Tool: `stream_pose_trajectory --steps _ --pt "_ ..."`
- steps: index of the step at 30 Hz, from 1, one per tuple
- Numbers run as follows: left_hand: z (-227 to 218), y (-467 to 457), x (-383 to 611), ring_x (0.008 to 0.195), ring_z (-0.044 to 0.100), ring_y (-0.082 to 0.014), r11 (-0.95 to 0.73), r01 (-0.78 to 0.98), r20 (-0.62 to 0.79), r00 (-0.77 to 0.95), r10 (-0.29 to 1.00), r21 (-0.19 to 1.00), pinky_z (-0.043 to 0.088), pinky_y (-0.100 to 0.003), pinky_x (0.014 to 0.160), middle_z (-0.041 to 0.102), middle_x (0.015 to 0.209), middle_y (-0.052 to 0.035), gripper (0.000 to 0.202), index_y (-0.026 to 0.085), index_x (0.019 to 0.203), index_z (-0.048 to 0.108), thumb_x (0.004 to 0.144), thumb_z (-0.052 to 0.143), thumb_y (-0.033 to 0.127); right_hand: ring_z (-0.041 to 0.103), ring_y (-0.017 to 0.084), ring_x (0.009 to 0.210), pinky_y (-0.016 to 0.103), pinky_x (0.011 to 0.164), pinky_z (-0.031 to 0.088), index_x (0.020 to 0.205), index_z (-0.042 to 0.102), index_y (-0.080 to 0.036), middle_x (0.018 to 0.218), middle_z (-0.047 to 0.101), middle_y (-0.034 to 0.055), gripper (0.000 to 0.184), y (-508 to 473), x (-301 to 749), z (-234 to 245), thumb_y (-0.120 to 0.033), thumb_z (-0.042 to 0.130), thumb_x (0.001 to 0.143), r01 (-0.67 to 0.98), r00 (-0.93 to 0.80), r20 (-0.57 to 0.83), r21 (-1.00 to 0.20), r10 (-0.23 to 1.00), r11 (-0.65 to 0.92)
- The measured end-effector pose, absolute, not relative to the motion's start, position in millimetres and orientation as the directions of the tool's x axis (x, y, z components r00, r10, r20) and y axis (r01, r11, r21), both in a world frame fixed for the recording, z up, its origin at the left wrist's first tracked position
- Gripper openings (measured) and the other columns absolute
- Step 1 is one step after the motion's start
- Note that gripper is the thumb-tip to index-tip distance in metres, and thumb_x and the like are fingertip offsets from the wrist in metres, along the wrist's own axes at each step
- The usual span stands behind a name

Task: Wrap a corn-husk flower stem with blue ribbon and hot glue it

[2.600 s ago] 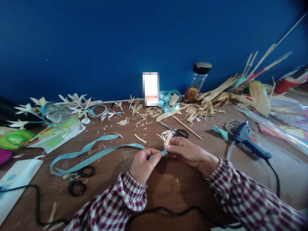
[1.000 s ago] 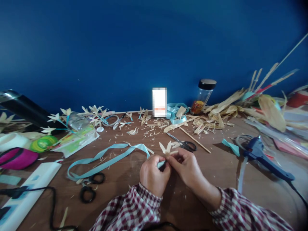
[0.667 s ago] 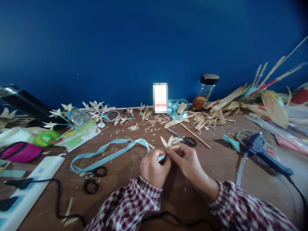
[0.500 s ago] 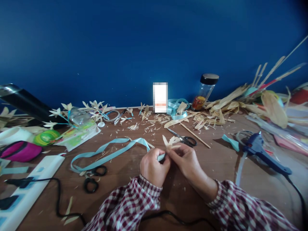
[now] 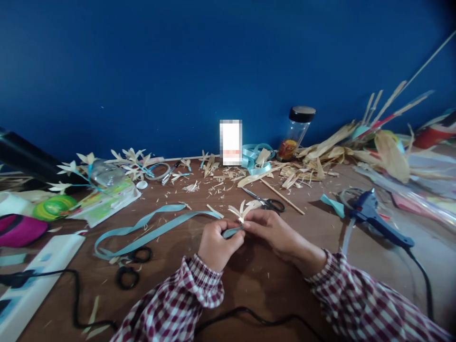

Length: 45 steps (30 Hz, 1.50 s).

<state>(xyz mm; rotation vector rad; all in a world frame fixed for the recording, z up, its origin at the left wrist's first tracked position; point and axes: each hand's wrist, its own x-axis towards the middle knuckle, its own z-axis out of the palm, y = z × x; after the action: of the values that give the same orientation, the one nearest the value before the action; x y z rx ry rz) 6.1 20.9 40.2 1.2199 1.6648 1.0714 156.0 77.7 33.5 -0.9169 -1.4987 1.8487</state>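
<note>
My left hand (image 5: 221, 242) is closed on a light blue ribbon (image 5: 160, 229), whose short end shows between thumb and fingers. The rest of the ribbon loops out across the table to the left. My right hand (image 5: 272, 232) pinches the base of a pale corn-husk flower (image 5: 242, 210), its petals spread upward. Both hands meet at the flower's base, where ribbon and flower come together; the exact contact is hidden by the fingers. Just behind the right hand lies a pair of scissors (image 5: 267, 202). Another pair of black-handled scissors (image 5: 128, 275) rests left of my left hand.
A blue glue gun (image 5: 377, 218) lies at right with its cord. At left are a white power strip (image 5: 46, 280), a magenta pouch (image 5: 23, 230) and finished husk flowers (image 5: 80, 166). Along the wall stand a black-lidded jar (image 5: 295, 133), husk scraps (image 5: 306, 173) and a blurred-out white rectangle (image 5: 231, 142).
The view has shifted slightly to the right. The flower now stands more upright in my right fingers, and my left hand has turned, showing more of the ribbon end.
</note>
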Motion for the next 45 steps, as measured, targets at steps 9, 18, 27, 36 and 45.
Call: stream_pose_trajectory --steps 9,18,27,36,45 --pt "34.1 21.4 7.1 0.048 0.053 -0.0121 0.249 0.212 -0.206 -0.203 0.957 0.945 0.042 -0.022 0.047 0.064 0.052 -0.0004 0.020 0.014 0.063 0.069 0.060 0.069 0.034 0.049 0.012 0.063 0.022 0.059 0.037 0.071 0.060 -0.016 0.066 0.056 -0.0024 0.022 76.9 155.5 32.9 -0.037 0.065 0.077 0.052 -0.571 -0.126 -0.992 0.811 -0.117" --pt "32.0 20.6 1.7 0.056 0.058 -0.0141 0.205 0.188 -0.201 -0.042 0.979 0.960 0.046 -0.025 0.055 0.069 0.064 -0.0026 0.022 0.015 0.075 0.073 0.063 0.069 0.033 0.047 0.012 0.063 0.022 0.060 0.038 0.072 0.062 -0.016 0.065 0.054 -0.0023 0.018 81.9 163.2 38.8 -0.031 0.060 0.081 0.179 -0.617 -0.127 -0.984 0.776 -0.019" --pt "36.0 21.4 -2.2 0.053 0.054 -0.0128 0.120 0.373 -0.108 -0.053 0.993 0.920 0.041 -0.023 0.054 0.063 0.054 0.0000 0.021 0.017 0.061 0.070 0.072 0.060 0.030 0.044 0.011 0.059 0.022 0.058 0.036 0.071 0.060 -0.017 0.062 0.050 -0.0038 0.018 84.4 170.0 35.6 -0.034 0.063 0.078 0.160 -0.671 -0.165 -0.984 0.723 -0.076" --pt "42.7 22.4 -2.7 0.044 0.037 -0.0089 0.225 0.309 -0.219 -0.057 0.974 0.924 0.029 -0.022 0.046 0.047 0.045 0.0049 0.023 0.018 0.054 0.061 0.069 0.058 0.034 0.047 0.010 0.056 0.022 0.055 0.036 0.075 0.058 -0.017 0.062 0.054 -0.0033 0.016 82.1 166.0 36.8 -0.031 0.062 0.080 0.127 -0.672 -0.226 -0.973 0.705 -0.192" --pt "40.9 22.6 -3.5 0.046 0.034 -0.0088 0.338 0.204 -0.340 -0.030 0.940 0.919 0.028 -0.023 0.047 0.045 0.046 0.0058 0.017 0.018 0.057 0.059 0.062 0.058 0.035 0.043 0.010 0.056 0.022 0.052 0.035 0.071 0.055 -0.016 0.062 0.050 -0.0028 0.019 82.2 167.1 44.4 -0.033 0.057 0.081 0.213 -0.712 -0.228 -0.971 0.664 -0.105"
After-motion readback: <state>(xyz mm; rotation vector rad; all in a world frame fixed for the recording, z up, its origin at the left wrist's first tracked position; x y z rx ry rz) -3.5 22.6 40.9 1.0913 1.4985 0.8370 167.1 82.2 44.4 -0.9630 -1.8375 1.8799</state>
